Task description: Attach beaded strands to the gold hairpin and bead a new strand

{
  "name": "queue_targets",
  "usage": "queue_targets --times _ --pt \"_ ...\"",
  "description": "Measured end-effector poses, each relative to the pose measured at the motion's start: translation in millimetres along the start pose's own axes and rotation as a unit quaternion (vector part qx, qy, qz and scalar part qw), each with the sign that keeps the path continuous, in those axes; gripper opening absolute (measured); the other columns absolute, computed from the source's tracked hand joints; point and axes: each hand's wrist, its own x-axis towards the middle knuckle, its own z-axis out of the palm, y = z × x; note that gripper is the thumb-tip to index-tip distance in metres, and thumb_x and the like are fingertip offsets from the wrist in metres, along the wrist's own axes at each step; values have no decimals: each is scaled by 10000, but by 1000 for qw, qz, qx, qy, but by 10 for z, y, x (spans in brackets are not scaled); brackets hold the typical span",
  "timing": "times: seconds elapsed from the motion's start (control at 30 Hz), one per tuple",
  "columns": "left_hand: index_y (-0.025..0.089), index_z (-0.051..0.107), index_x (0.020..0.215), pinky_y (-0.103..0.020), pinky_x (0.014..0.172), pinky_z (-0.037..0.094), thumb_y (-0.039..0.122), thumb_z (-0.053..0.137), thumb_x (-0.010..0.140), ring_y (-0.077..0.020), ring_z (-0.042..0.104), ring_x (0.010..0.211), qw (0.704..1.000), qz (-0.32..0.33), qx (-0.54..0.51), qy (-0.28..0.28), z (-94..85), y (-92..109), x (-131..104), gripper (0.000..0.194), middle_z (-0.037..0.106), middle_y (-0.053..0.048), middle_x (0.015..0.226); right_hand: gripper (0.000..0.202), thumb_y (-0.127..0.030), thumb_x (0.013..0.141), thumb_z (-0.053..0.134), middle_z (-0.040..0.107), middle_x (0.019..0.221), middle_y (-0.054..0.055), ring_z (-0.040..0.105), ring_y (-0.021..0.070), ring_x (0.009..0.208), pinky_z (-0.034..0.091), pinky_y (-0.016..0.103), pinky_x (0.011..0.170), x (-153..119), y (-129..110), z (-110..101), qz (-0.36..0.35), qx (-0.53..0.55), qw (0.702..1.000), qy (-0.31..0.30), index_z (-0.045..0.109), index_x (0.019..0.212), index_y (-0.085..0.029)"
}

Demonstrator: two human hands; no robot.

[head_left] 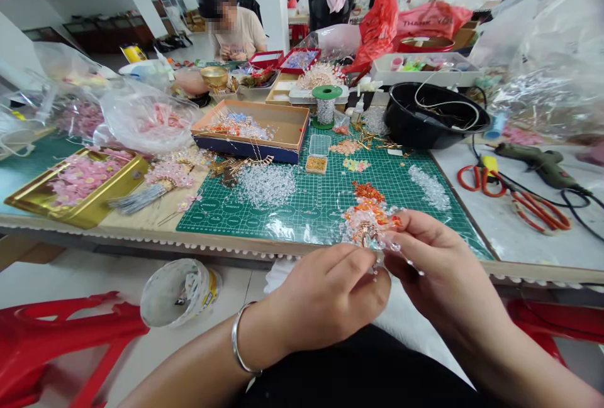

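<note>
My left hand (pixel 330 292) and my right hand (pixel 436 260) meet at the front edge of the green cutting mat (pixel 311 207). Between them is a beaded ornament (pixel 365 229) with pale pink and transparent beads and a gold-coloured part. Both hands have their fingers closed on it, the right at its right side, the left at its lower end. Fingers hide part of the ornament. Just behind it, orange beads (pixel 369 192) lie on the mat. Piles of transparent beads (pixel 268 185) and a small box of gold beads (pixel 316 164) sit farther off.
A hot glue gun (pixel 542 163), red-handled scissors (pixel 484 176) and pliers (pixel 540 212) lie at right, near a black basin (pixel 434 115). At left are a gold tray (pixel 132 175) of pink flowers and an open box (pixel 292 125). A co-worker (pixel 240 31) sits opposite.
</note>
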Motion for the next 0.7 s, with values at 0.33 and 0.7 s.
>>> queue_targets --times 0.33,0.7 --pt "124 638 1047 -273 890 547 108 487 954 -169 692 978 995 -14 -88 -41 -177 -88 7 179 729 -79 1038 113 -305 807 649 585 617 6 490 159 566 321 304 547 100 96 -61 -134 -347 927 52 641 720 -233" --pt "172 630 1001 -295 868 504 204 451 1000 -168 655 996 942 -19 -254 -220 -469 -329 236 181 726 -57 1052 201 -333 843 551 546 581 43 426 171 565 221 327 587 64 20 -156 -323 -523 788 -36 577 677 -221"
